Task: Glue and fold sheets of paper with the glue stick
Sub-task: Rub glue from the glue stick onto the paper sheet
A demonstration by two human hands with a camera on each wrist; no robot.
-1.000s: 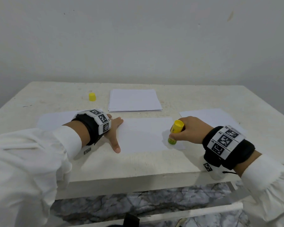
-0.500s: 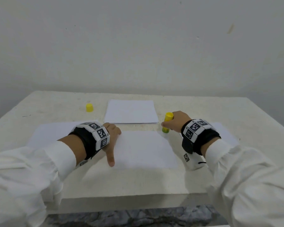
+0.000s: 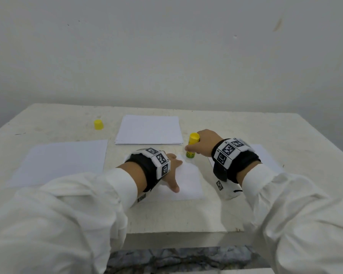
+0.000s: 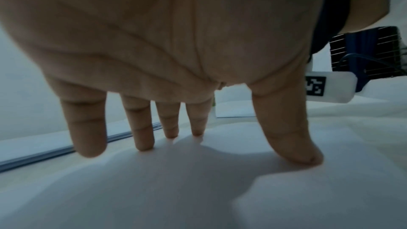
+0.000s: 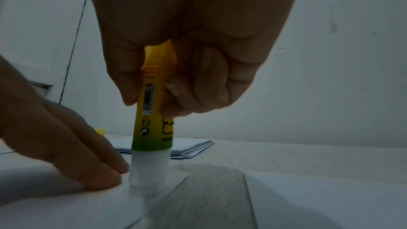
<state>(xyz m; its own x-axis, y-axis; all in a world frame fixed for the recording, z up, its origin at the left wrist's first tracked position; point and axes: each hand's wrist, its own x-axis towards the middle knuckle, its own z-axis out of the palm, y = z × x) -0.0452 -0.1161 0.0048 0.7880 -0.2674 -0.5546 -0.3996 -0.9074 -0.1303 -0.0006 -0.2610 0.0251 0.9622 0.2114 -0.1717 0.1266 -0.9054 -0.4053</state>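
The glue stick [image 3: 192, 145] stands upright with its white glue end pressed on the far right corner of the sheet of paper [image 3: 188, 184] lying at the middle of the table [image 3: 285, 139], roughly at the centre of the head view. The right hand [image 3: 205, 142] grips the yellow barrel from above, fingers and thumb curled round it; in the right wrist view the glue stick [image 5: 154, 123] shows its green lower band and pale tip touching the paper [image 5: 77, 212]. At about nine o'clock from the stick, the left hand [image 3: 171, 171] lies flat on the same sheet, fingers straight and spread, thumb pointing toward the near edge; the left wrist view shows the fingertips [image 4: 90, 149] pressing on the paper, and the right wrist view shows those fingers [image 5: 97, 173] just beside the glue tip. A stack of white sheets [image 3: 150, 130] rests at eleven o'clock from the stick, near it. The yellow cap [image 3: 98, 124] stands farther out at ten o'clock, well apart. A single sheet [image 3: 61, 161] lies at the left of the table, and another sheet [image 3: 265, 157] shows partly behind the right wrist at three o'clock.
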